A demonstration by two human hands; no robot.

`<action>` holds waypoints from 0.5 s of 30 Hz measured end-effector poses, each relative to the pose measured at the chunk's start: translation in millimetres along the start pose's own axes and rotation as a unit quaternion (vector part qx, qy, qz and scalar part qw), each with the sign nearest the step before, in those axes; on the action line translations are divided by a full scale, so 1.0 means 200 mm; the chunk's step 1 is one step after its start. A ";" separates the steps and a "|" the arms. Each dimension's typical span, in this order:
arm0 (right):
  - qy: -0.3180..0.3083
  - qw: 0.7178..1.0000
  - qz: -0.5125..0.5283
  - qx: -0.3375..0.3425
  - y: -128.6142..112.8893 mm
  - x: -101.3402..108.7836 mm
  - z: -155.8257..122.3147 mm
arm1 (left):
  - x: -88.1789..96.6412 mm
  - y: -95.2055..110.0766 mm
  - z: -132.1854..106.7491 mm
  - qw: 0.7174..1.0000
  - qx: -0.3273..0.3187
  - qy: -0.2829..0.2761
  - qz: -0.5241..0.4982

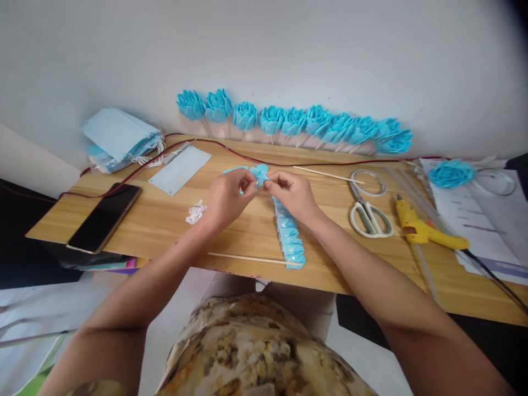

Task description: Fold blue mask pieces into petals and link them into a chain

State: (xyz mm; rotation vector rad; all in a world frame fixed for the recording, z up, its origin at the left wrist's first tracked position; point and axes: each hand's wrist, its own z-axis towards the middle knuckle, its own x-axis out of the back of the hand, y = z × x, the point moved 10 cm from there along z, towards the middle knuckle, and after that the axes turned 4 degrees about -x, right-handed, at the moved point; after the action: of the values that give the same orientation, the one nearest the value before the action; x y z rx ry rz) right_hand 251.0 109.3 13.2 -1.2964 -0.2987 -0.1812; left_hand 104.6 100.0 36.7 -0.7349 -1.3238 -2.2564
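Between my two hands is a small blue petal piece [259, 174], pinched at its edges above the table's middle. My left hand [231, 195] grips its left side with thumb and fingertips. On the other side, my right hand [292, 193] pinches the right edge. A column of overlapping blue petals [291, 236] runs toward me from under my right hand. More blue material [235, 170] shows just behind my left hand. Near my left wrist lies a little heap of white scraps [196, 212]. A thin wooden stick [247, 258] crosses the near end of the petal column.
Several blue flowers [295, 122] on sticks lean against the wall. To the left are a phone [105, 217], a flat blue mask [181, 168] and a mask stack [121, 135]. Rightward lie scissors [369, 212], a yellow glue gun [424, 228], another flower [451, 174] and papers [478, 220].
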 end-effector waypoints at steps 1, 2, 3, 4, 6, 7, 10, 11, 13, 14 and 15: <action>-0.001 1.000 0.005 -0.008 0.01 0.00 0.00 | 0.02 -0.02 -0.01 1.000 0.006 0.001 0.000; 0.000 1.000 0.011 -0.017 0.03 0.01 0.01 | 0.05 -0.03 -0.02 1.000 0.011 0.003 0.003; 0.002 1.000 0.018 -0.026 0.05 0.02 0.01 | 0.09 -0.06 -0.04 1.000 0.016 0.009 0.010; 0.004 0.999 0.025 -0.034 0.06 0.02 0.01 | 0.13 -0.08 -0.06 0.999 0.023 0.011 0.020; 0.008 0.998 0.040 -0.045 0.08 0.03 0.02 | 0.23 -0.16 -0.11 0.998 0.049 0.012 0.047; 0.006 0.998 0.048 -0.050 0.09 0.03 0.02 | 0.28 -0.20 -0.14 0.996 0.060 0.006 0.063; -0.001 0.996 0.063 -0.057 0.10 0.01 0.02 | 0.38 -0.30 -0.21 0.990 0.067 -0.050 0.116; -0.001 0.996 0.064 -0.059 0.10 0.01 0.02 | 0.40 -0.32 -0.23 0.987 0.060 -0.072 0.131; 0.003 0.996 0.063 -0.065 0.11 0.01 0.02 | 0.42 -0.36 -0.26 0.982 0.049 -0.109 0.145; 0.005 0.996 0.064 -0.067 0.11 0.01 0.02 | 0.42 -0.38 -0.26 0.980 0.047 -0.126 0.146; 0.005 0.996 0.064 -0.070 0.11 0.01 0.01 | 0.42 -0.39 -0.27 0.978 0.046 -0.141 0.145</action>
State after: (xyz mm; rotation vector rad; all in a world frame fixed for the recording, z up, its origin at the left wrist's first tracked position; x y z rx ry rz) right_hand 259.5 118.1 -5.7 -1.4475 -0.1962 -0.1017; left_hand -18.9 81.0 15.9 -1.1656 -1.3326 -1.9004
